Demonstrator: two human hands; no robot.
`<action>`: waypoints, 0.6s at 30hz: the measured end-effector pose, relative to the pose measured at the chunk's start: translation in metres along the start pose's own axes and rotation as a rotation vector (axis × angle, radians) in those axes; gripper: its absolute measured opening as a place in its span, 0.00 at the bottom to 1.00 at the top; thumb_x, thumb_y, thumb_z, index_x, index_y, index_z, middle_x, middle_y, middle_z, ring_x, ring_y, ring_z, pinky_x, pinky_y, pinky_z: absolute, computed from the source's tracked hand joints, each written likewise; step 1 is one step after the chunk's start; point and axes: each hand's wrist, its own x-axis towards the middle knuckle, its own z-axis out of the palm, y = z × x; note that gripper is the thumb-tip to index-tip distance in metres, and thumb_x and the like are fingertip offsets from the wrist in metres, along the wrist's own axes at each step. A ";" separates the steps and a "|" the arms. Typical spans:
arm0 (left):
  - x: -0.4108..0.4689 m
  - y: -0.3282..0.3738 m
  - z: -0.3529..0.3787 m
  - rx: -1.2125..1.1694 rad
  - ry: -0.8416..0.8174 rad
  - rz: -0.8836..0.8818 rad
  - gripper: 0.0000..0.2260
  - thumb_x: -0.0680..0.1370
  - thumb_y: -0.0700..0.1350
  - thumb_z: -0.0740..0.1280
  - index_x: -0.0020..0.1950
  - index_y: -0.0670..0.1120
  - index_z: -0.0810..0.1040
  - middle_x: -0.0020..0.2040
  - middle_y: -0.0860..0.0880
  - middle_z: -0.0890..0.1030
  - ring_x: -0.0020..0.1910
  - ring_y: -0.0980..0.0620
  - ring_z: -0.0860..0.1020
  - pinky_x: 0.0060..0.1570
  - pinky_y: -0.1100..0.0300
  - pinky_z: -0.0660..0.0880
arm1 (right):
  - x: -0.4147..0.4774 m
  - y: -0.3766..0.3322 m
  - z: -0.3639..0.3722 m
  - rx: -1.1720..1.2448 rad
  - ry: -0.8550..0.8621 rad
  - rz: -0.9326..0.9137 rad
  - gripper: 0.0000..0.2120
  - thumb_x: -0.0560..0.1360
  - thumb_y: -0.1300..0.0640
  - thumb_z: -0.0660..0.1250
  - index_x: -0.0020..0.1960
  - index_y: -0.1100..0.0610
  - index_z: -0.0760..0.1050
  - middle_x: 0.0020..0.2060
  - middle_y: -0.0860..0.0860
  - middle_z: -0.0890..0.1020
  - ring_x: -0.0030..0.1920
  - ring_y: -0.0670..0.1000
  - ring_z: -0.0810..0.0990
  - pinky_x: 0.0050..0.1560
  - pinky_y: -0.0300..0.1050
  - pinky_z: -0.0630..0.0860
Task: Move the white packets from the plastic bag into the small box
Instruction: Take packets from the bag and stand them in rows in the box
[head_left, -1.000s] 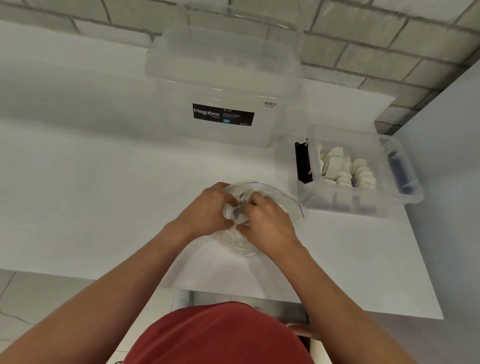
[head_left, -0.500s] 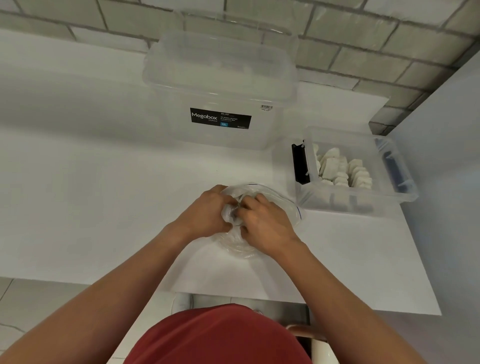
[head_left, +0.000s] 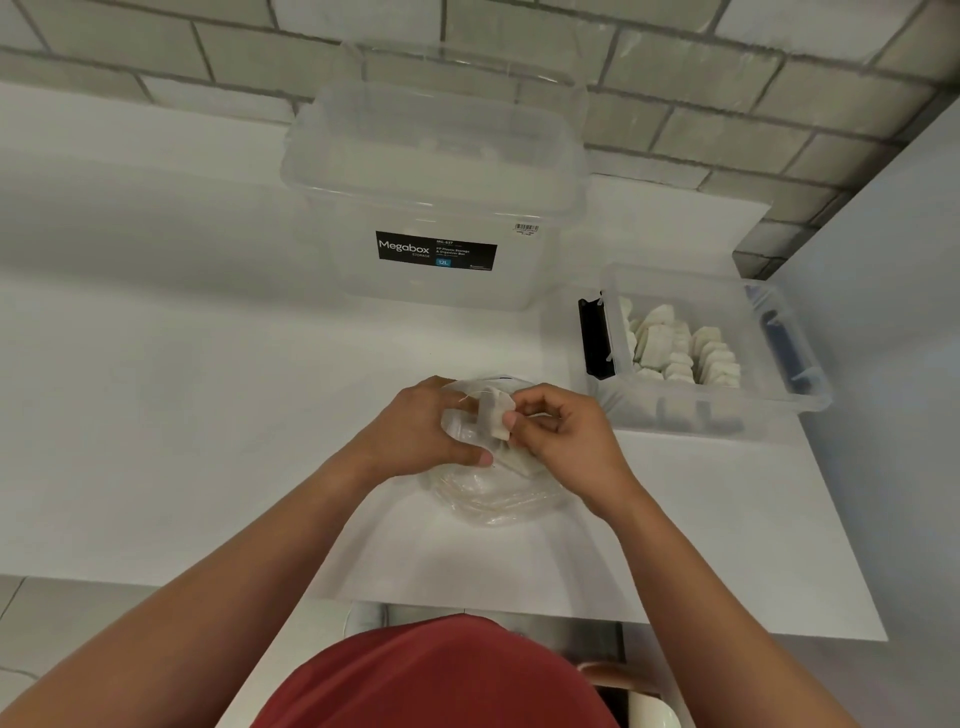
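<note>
Right now your two hands meet over the plastic bag (head_left: 498, 499), which lies crumpled on the white table (head_left: 156, 415) dead centre in front of you.

- **Left hand:** your left hand (head_left: 415, 436) comes in from 7 o'clock. Its fingers are curled round the bag's mouth, and the thumb presses on the clear film on the near side.
- **Right hand:** your right hand (head_left: 566, 441) comes in from 5 o'clock with the fingers bent in. Thumb and fingertips pinch a white packet (head_left: 492, 421) that sticks up between the two hands, right at the bag's opening.
- **Second pale piece:** a second pale piece (head_left: 517, 461) sits just below that packet, touching your right hand. I honestly can't tell if it's another packet or a fold of the same one, or whether it's clear of the bag.

The small box (head_left: 717, 410) sits at about 2 o'clock from the bag, near it but not touching, with its top open. Inside, the stacked packets (head_left: 680, 348) stand on edge in rows through the middle. There's a black clip (head_left: 592, 338) on its 9 o'clock side and a blue clip (head_left: 779, 338) on its 3 o'clock side.

At 12 o'clock from the bag, well apart from it, is the big clear Megabox tub (head_left: 436, 171). It's backed up near the brick wall (head_left: 727, 104), with its black label (head_left: 435, 251) facing you. Your red shirt (head_left: 441, 675) fills the 6 o'clock edge of the view.
</note>
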 end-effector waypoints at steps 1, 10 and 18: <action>0.000 0.002 -0.001 -0.025 -0.007 -0.002 0.23 0.65 0.56 0.81 0.58 0.60 0.81 0.62 0.58 0.75 0.60 0.57 0.74 0.60 0.60 0.72 | 0.001 0.001 0.000 0.005 -0.001 0.004 0.03 0.76 0.61 0.73 0.47 0.54 0.83 0.42 0.54 0.86 0.42 0.58 0.85 0.50 0.54 0.82; 0.005 -0.001 0.005 0.228 0.014 0.071 0.04 0.74 0.49 0.75 0.46 0.50 0.84 0.57 0.50 0.78 0.54 0.49 0.78 0.51 0.62 0.71 | 0.002 0.001 0.002 -0.377 -0.011 -0.115 0.13 0.75 0.54 0.74 0.58 0.46 0.82 0.49 0.41 0.85 0.46 0.40 0.84 0.54 0.40 0.80; 0.007 0.001 0.007 0.283 0.001 0.056 0.27 0.69 0.50 0.78 0.67 0.50 0.78 0.64 0.50 0.76 0.61 0.49 0.75 0.55 0.61 0.70 | 0.001 -0.009 -0.009 -0.599 0.028 -0.256 0.06 0.77 0.54 0.72 0.53 0.47 0.85 0.47 0.42 0.85 0.45 0.43 0.83 0.51 0.46 0.80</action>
